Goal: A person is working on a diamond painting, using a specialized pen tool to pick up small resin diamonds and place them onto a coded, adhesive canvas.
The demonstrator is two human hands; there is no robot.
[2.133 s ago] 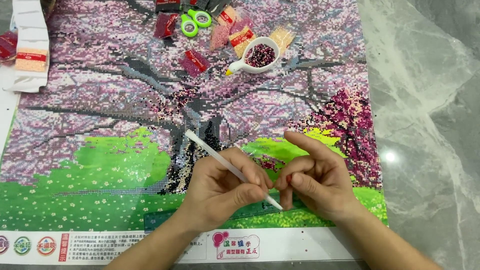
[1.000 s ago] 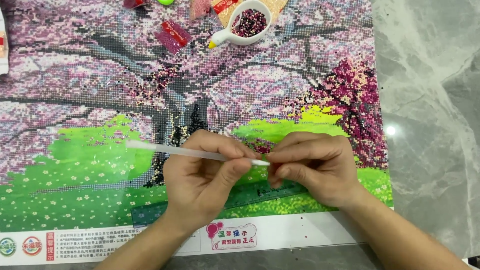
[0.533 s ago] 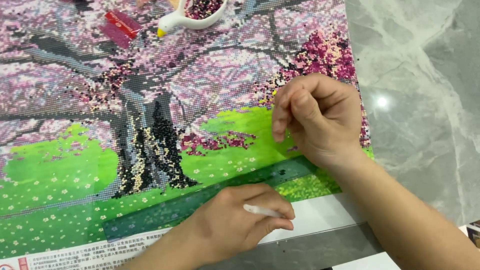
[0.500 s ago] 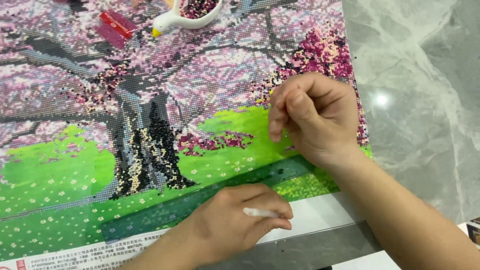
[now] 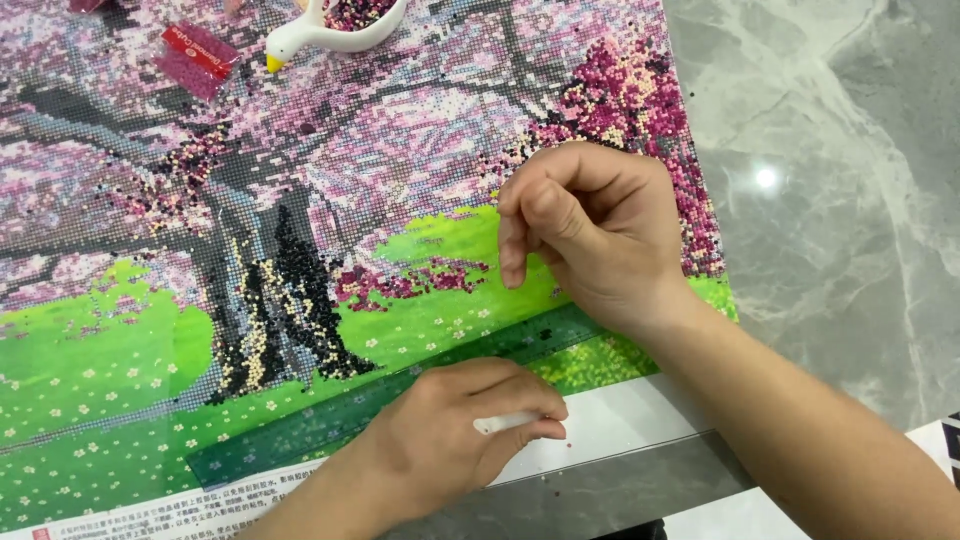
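Below, left hand (image 5: 455, 425) fists the pen (image 5: 505, 422) — right hand (image 5: 590, 235) curled.

The white pen (image 5: 505, 422) shows only its blunt end — the rest is buried inside the curled left hand (image 5: 455, 430). Whether the bent fingers of the right hand (image 5: 590, 235) pinch anything cannot be told. The white bird-shaped tray (image 5: 335, 25) and the red bead packet (image 5: 195, 60) run off the top edge, and the canvas (image 5: 400, 150) off the left.
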